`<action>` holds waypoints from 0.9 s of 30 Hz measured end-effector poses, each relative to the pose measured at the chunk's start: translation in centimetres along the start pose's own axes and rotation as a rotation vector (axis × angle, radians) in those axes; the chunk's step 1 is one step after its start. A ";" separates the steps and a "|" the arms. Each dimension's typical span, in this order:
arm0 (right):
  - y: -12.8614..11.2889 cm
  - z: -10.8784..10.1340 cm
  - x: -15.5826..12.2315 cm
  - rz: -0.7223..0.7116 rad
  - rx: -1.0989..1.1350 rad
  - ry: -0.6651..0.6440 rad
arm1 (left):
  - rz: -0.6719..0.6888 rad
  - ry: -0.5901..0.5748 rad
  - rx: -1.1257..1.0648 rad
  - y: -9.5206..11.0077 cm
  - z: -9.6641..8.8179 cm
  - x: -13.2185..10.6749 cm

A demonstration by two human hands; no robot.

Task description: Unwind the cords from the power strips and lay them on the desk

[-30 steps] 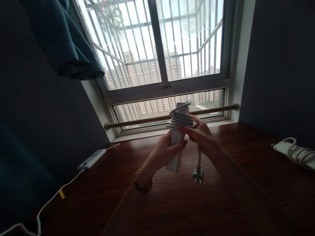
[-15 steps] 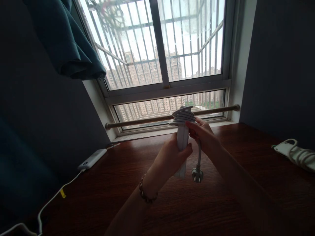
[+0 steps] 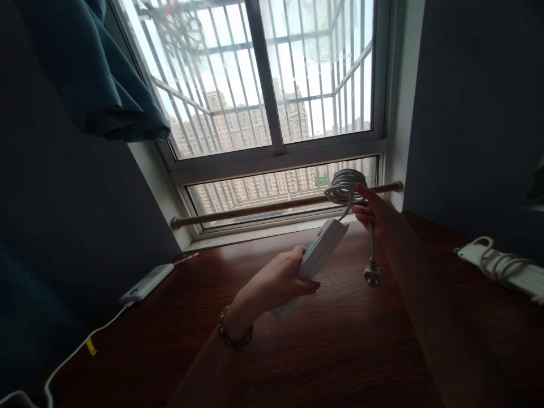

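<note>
My left hand (image 3: 283,280) is wrapped round a white power strip (image 3: 325,246), tilted with its top end up and to the right. A grey-white cord (image 3: 346,186) leaves that end and is gathered in a loose coil of several loops. Pinched at the coil's right side, my right hand (image 3: 378,212) holds the cord. Its plug (image 3: 372,276) dangles below the right hand, above the table. The strip's lower part is partly hidden by my left hand.
On the brown wooden table (image 3: 255,362), a white power bank (image 3: 147,282) with a white cable lies at the left. A second white power strip (image 3: 505,266), cord wound round it, lies at the right. Behind are a window, a horizontal rail (image 3: 255,208) and a blue curtain (image 3: 110,85).
The cord coil has come off the power strip's end, and my right hand has carried it up and right. My left hand has tilted the strip. The view has shifted slightly.
</note>
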State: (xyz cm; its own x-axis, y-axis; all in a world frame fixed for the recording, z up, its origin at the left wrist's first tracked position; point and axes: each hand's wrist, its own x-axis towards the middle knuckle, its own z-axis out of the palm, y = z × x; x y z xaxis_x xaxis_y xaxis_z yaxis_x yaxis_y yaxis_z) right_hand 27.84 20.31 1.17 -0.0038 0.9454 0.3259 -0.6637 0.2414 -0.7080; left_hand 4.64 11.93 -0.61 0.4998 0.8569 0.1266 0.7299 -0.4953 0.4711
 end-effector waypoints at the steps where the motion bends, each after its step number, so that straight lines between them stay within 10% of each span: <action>1: -0.1 0.2 -0.1 -0.005 -0.003 -0.002 | -0.012 0.006 0.031 -1.0 -0.6 0.3; 8: 1.6 2.2 -0.6 0.041 0.170 0.029 | -0.072 -0.053 0.036 -7.1 -3.2 2.1; 16: 4.3 4.7 -1.8 0.038 0.172 0.074 | -0.005 -0.411 -0.171 -8.2 -2.6 2.9; 27: 8.0 4.7 -1.9 0.055 0.009 0.031 | -0.040 -0.309 -0.091 -12.9 -1.8 4.0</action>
State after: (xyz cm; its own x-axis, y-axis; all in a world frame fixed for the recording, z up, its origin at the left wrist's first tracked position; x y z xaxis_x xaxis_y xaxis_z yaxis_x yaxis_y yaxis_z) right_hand 19.04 19.42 -2.15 -0.0173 0.9635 0.2672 -0.6702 0.1871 -0.7182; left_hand -3.59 21.99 -4.61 0.5998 0.7845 -0.1578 0.7140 -0.4357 0.5480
